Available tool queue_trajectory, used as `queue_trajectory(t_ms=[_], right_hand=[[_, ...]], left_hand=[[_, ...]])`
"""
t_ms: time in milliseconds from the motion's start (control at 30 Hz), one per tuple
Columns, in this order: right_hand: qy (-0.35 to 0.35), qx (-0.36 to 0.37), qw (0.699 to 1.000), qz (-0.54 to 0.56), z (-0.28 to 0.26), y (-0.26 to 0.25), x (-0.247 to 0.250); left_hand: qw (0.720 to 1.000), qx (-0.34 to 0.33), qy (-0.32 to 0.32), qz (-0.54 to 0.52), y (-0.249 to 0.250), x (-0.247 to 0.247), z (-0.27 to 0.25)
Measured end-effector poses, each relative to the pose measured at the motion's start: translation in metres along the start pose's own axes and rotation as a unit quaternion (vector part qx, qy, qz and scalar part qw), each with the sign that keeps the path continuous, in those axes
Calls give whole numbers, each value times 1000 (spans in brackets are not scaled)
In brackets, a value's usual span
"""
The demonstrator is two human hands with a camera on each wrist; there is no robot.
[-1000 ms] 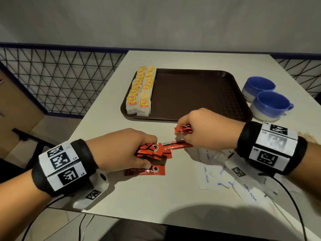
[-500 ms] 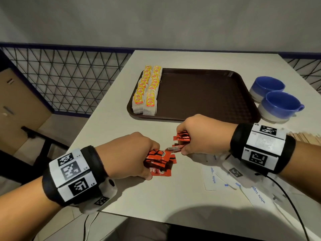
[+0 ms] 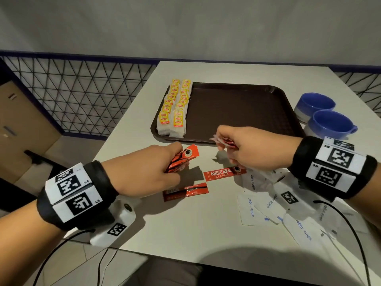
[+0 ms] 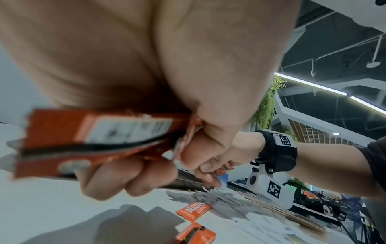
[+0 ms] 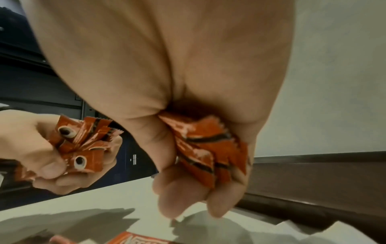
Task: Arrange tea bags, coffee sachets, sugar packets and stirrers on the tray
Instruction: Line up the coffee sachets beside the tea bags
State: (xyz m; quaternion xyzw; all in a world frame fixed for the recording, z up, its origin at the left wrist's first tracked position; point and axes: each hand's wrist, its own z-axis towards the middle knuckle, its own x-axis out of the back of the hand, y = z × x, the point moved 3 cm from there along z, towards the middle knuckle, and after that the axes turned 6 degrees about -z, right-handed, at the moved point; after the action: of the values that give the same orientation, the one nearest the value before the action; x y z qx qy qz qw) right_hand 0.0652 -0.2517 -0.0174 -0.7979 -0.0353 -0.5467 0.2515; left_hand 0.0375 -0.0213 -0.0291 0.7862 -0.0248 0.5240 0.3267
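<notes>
I see a plain grey wall point(image 3: 185, 23) behind a white table point(image 3: 185, 230). A black wire-mesh railing point(image 3: 78, 93) with a dark blue top rail runs along it. Ceiling strip lights point(image 4: 313, 84) glow above hanging greenery point(image 4: 269, 99).

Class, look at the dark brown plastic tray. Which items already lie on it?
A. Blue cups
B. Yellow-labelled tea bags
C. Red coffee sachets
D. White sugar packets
B: two rows of yellow-labelled tea bags lie along the left side of the dark brown plastic tray; nothing else is on it.
</notes>
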Motion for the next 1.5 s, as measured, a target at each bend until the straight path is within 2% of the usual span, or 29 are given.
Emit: queue_trajectory(t_ms=[133, 267, 400, 567, 700, 800, 933, 1067, 1200, 1300, 1400, 1500], right_hand=[[-33, 20, 998, -42, 0, -8, -12], [-42, 15, 985, -165, 4, -11, -24], [-35, 2, 973, -228, 7, -12, -29], [-40, -19, 977, -211, 9, -12, -30], [-13, -25, 977, -211, 11, -11, -26], [-8, -31, 974, -223, 13, -9, -24], [33, -57, 987, -147, 15, -3, -12], [25, -80, 985, -150, 15, -2, -10], [4, -38, 984, -173, 12, -14, -22], [-12, -8, 986, -167, 12, -22, -28], [4, -11, 989, -150, 15, -21, -28], [-3, -27, 987, -157, 17, -17, -29]], left_hand=[[1000, 12, -7, 11, -3, -9, 6], [1000, 14, -4, 25, 2, -21, 11], [996, 17, -42, 83, 9, -35, 13], [992, -3, -56, 110, 10, -40, 15], [994, -6, -53, 100, 7, -42, 14], [999, -12, -9, 52, 6, -30, 11], [994, -16, 68, -81, -1, -5, 8], [963, -29, 142, -227, -8, 8, 9], [937, -27, 191, -291, -3, 10, 10], [906, -16, 221, -361, 0, 9, 11], [862, -7, 209, -463, 0, 5, 12], [799, 12, 189, -571, -1, -3, 14]])
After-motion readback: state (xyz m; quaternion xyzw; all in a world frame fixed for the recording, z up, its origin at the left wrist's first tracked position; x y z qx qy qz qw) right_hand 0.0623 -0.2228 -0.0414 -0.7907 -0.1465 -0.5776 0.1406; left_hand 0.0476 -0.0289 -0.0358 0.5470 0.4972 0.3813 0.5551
